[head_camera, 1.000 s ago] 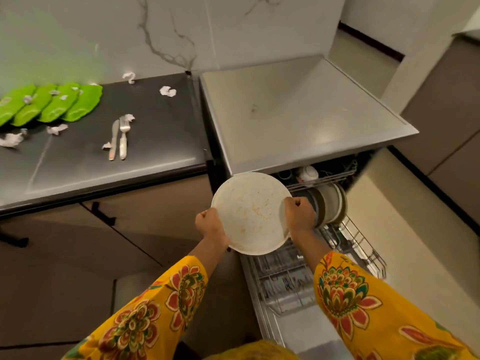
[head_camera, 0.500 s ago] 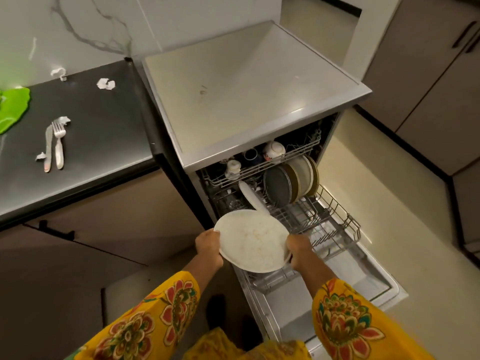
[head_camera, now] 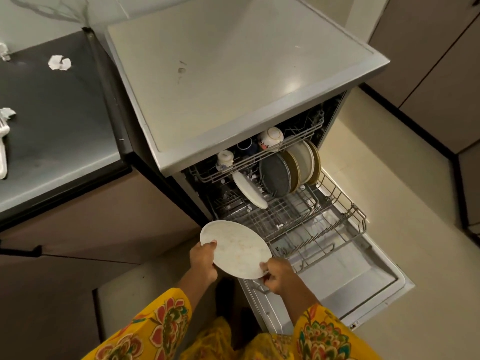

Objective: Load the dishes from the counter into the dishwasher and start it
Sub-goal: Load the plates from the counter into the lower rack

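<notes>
A soiled white plate (head_camera: 235,249) is held over the front left corner of the pulled-out lower rack (head_camera: 340,219). My left hand (head_camera: 204,261) grips its left rim and my right hand (head_camera: 278,278) pinches its near right rim. The dishwasher (head_camera: 233,74) stands open with its door (head_camera: 358,276) folded down. In the lower rack a white plate (head_camera: 249,189) leans at the back left, beside several upright plates (head_camera: 288,172). Cups and a bowl (head_camera: 270,137) sit in the upper rack.
The dark counter (head_camera: 57,105) on the left carries crumpled paper scraps (head_camera: 59,63) and white cutlery (head_camera: 3,149) at the frame's left edge. Brown cabinets stand below the counter and on the right. Beige floor runs right of the open door.
The view has swung right and down toward the dishwasher. Both hands have lowered the plate from chest height to just over the lower rack's front corner, tilting it flatter.
</notes>
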Tool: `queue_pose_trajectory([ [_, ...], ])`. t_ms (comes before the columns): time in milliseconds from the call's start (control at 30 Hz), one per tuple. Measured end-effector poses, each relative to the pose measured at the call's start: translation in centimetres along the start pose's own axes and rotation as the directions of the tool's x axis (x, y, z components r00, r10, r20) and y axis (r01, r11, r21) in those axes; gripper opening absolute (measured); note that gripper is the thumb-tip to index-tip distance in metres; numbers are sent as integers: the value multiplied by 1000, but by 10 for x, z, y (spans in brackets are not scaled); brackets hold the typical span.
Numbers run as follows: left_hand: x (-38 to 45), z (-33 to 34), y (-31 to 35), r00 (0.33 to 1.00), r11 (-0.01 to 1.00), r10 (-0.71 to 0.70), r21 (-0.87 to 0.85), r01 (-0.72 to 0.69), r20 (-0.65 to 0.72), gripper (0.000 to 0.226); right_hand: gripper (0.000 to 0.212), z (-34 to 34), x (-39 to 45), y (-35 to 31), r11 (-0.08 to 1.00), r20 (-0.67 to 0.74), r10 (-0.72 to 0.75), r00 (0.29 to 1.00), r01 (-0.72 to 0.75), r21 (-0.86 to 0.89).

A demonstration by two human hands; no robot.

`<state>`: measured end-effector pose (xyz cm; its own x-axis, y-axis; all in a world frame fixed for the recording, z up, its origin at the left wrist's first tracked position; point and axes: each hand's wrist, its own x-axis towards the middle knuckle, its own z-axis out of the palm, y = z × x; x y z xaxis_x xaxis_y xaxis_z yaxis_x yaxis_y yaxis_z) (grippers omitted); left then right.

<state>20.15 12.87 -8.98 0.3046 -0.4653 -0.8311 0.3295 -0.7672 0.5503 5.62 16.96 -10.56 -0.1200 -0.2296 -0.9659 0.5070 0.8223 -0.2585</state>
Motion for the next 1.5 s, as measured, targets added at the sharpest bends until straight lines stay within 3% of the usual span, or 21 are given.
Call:
queue_pose_trajectory([
  [233, 51, 21, -2, 988, 997, -75, 31, 71, 136, 40, 42, 33, 67, -7, 943, 96, 141, 985, -163, 289],
  [433, 117, 41, 12, 987, 997, -60, -36, 66, 149, 48, 44, 65, 142, -19, 893, 173, 77, 982, -146, 426],
  [600, 176, 67, 29, 988, 1000, 18, 0, -18, 155, 41, 64, 90, 192, -34, 936, 203, -159, 966, 82, 342],
  [667, 198, 78, 34, 987, 1000, 28, -17, -26, 156, 41, 59, 93, 216, -42, 921, 216, -185, 959, 92, 379],
  [733, 217, 89, 36, 986, 999, 41, -19, -38, 164, 42, 55, 96, 249, -46, 958, 247, -275, 929, 243, 154],
  [833, 244, 101, 37, 983, 999, 54, -11, -53, 177, 43, 49, 100, 289, -52, 974, 306, -224, 925, 204, 97],
  [900, 259, 108, 37, 980, 998, 64, -12, -63, 187, 46, 16, 109, 270, -67, 958, 190, -194, 962, 144, 249],
  [933, 265, 110, 37, 980, 998, 69, -12, -68, 188, 46, 11, 112, 273, -71, 901, 224, -160, 961, 50, 430],
  [1000, 275, 114, 36, 980, 997, 73, -21, -70, 186, 47, 41, 123, 277, -76, 840, 202, -138, 970, 7, 542],
  [1167, 288, 117, 39, 976, 996, 84, -18, -82, 199, 44, 61, 131, 282, -75, 868, 157, -78, 984, -10, 496],
  [1233, 285, 115, 39, 976, 997, 81, -27, -77, 201, 42, 56, 132, 282, -77, 859, 188, -59, 980, -46, 509],
  [1300, 278, 110, 38, 979, 997, 71, -20, -68, 192, 40, 65, 133, 281, -78, 871, 153, -99, 983, 11, 491],
  [1367, 269, 101, 34, 980, 999, 42, -14, -40, 193, 40, 50, 137, 283, -81, 844, 119, -47, 992, -24, 536],
  [1500, 256, 79, 14, 985, 998, -47, -30, 53, 169, 39, 47, 144, 275, -82, 838, 66, 6, 998, -42, 544],
])
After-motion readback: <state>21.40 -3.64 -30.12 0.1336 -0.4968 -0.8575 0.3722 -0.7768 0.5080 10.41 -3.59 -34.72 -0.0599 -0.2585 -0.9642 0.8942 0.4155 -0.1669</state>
